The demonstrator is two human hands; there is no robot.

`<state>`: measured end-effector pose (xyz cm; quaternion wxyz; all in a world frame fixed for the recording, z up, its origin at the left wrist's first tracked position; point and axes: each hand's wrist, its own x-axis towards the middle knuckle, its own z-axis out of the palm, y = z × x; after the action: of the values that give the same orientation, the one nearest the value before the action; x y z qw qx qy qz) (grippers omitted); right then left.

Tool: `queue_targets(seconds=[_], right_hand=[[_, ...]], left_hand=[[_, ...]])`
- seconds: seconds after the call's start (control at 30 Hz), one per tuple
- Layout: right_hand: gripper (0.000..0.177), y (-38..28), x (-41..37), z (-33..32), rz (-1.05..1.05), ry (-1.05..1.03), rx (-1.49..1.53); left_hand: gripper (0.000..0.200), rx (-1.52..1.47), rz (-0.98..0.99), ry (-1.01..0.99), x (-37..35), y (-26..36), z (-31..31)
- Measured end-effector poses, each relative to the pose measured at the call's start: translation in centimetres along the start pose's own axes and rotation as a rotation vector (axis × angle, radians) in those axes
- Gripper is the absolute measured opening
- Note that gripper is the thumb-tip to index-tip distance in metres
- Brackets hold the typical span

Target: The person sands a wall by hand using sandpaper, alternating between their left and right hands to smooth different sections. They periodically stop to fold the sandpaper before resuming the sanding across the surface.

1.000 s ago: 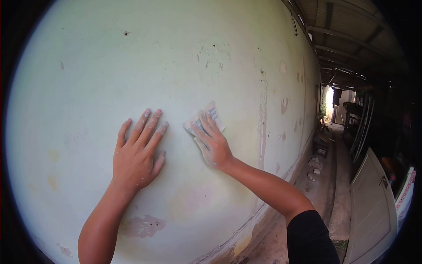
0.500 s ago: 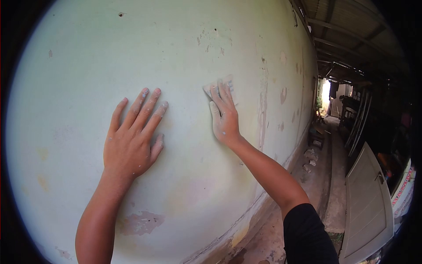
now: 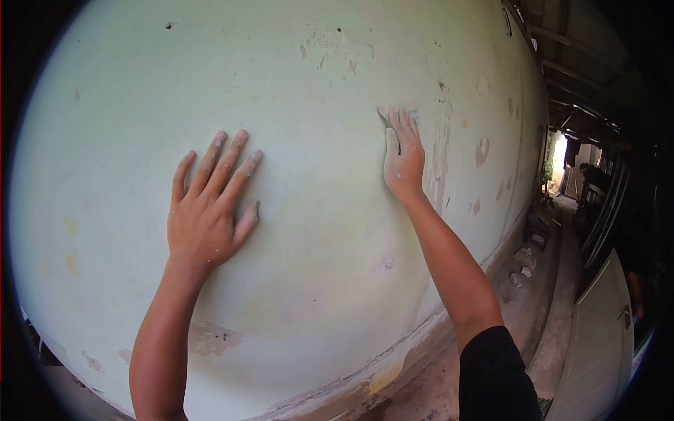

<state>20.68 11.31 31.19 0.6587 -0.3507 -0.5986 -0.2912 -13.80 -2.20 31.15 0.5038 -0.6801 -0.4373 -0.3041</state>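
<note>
My left hand [image 3: 207, 210] rests flat on the pale green wall [image 3: 302, 203], its fingers spread and the fingertips dusted with whitish powder. To its right and slightly higher, my right hand [image 3: 405, 156] presses a piece of sandpaper [image 3: 383, 112] against the same wall. The sandpaper lies mostly under the fingers, with only its upper edges and a bit of print showing. Dust coats these fingers too. A vertical strip of peeling paint [image 3: 441, 144] runs just right of my right hand. The wall has chipped spots, small holes and a larger bare patch [image 3: 217, 337] low down.
A narrow passage runs along the wall on the right, with pale rubble [image 3: 523, 266] on its floor. A light-coloured door panel [image 3: 593, 344] leans at the lower right. Roof beams [image 3: 569, 42] cross above the passage.
My right hand has slid right with the sandpaper, closer to the peeling strip. My left hand stays flat on the wall. The view has shifted slightly.
</note>
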Motion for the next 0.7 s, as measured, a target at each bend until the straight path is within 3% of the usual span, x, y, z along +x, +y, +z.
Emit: queue_targets(seconds=[0.03, 0.1, 0.2, 0.33, 0.43, 0.53, 0.63, 0.7], right_hand=[[0.046, -1.0, 0.3, 0.5, 0.087, 0.061, 0.04], [0.048, -4.6, -1.7, 2.0, -0.037, 0.015, 0.056], [0.059, -8.8, -7.8, 2.2, -0.357, -0.256, 0.15], [0.055, -5.3, -7.5, 0.3, -0.461, -0.33, 0.117], [0.047, -0.1, -3.3, -0.5, -0.193, -0.116, -0.016], [0.044, 2.2, 0.8, -1.0, 0.154, 0.054, 0.055], [0.045, -0.8, 0.0, 0.2, 0.117, 0.036, 0.005], [0.048, -4.9, -3.4, 0.0, -0.177, -0.142, 0.051]], left_hand=[[0.07, 0.003, -0.001, 0.001, 0.1, 0.0, 0.0], [0.071, 0.009, -0.001, -0.004, 0.1, 0.3, -0.1], [0.064, 0.02, -0.009, 0.013, 0.2, 0.4, 0.0], [0.064, 0.017, 0.011, 0.03, 0.1, 0.4, 0.2], [0.066, 0.012, 0.006, 0.031, 0.5, 0.2, 0.1], [0.069, -0.011, 0.015, 0.011, 0.1, 0.2, -0.2], [0.069, -0.036, 0.023, 0.004, -0.2, 0.5, -0.4], [0.068, -0.05, 0.022, -0.01, -0.1, 0.4, -0.4]])
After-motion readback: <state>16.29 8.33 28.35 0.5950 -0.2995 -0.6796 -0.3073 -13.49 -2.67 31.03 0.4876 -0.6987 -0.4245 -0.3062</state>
